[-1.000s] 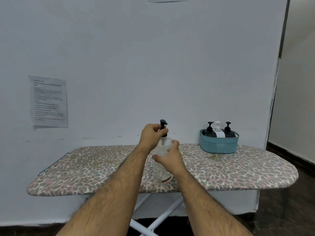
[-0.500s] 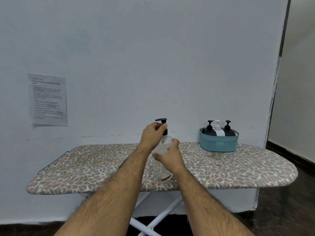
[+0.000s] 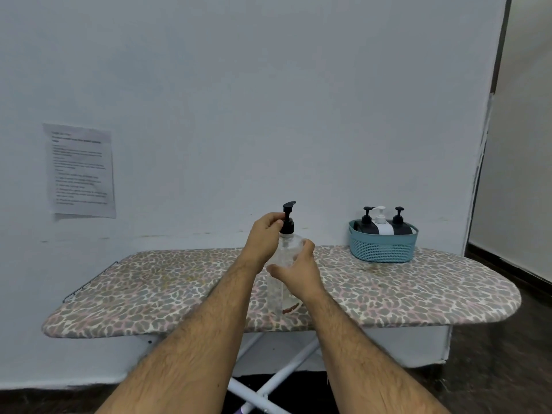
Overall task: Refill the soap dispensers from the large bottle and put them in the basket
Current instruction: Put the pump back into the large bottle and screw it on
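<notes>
Two hands are holding our clear bottle [image 3: 283,264] upright on the ironing board [image 3: 418,291]: left hand [image 3: 264,237] pinching its black pump collar, right hand [image 3: 294,268] gripping its body. Wall notice [image 3: 80,170] text is reading illegibly.

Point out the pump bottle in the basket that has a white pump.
The middle dispenser in the teal basket: white pump and body, flanked by two black ones.

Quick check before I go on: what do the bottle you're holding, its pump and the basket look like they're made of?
Clear bottle: transparent, glossy, probably plastic; the board's pattern shows through it. Glass cannot be ruled out.
Black pump: opaque black, smooth moulded look, likely plastic.
Teal basket: matte plastic by its look, walls moulded in a perforated weave pattern.
</notes>
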A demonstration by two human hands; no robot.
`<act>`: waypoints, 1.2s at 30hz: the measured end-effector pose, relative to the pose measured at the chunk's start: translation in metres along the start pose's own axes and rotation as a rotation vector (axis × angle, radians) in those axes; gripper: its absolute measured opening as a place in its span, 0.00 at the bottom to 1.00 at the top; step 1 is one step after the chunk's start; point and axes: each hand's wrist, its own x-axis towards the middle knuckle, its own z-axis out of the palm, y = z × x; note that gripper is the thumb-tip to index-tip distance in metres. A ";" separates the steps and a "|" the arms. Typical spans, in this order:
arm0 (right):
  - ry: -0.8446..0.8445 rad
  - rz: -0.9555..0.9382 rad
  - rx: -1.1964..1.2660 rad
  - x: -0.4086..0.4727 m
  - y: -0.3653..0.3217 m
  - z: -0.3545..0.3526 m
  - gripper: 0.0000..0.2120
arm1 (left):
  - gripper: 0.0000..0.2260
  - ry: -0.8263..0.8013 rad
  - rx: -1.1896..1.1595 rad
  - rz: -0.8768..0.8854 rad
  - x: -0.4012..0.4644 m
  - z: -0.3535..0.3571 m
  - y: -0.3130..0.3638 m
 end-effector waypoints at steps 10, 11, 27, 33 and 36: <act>-0.023 0.005 -0.015 0.003 0.001 0.000 0.49 | 0.09 0.033 -0.035 0.080 0.008 0.005 -0.004; -0.023 0.005 -0.015 0.003 0.001 0.000 0.49 | 0.09 0.025 -0.033 0.082 0.007 0.004 -0.002; -0.031 0.011 0.000 0.003 0.002 0.001 0.50 | 0.09 0.048 0.052 0.095 0.003 0.006 -0.002; -0.022 0.008 0.001 0.004 0.003 0.000 0.49 | 0.14 0.038 -0.007 0.065 0.004 -0.001 0.000; -0.020 0.010 -0.002 0.003 0.003 0.001 0.49 | 0.13 -0.038 0.009 0.037 -0.001 -0.007 0.000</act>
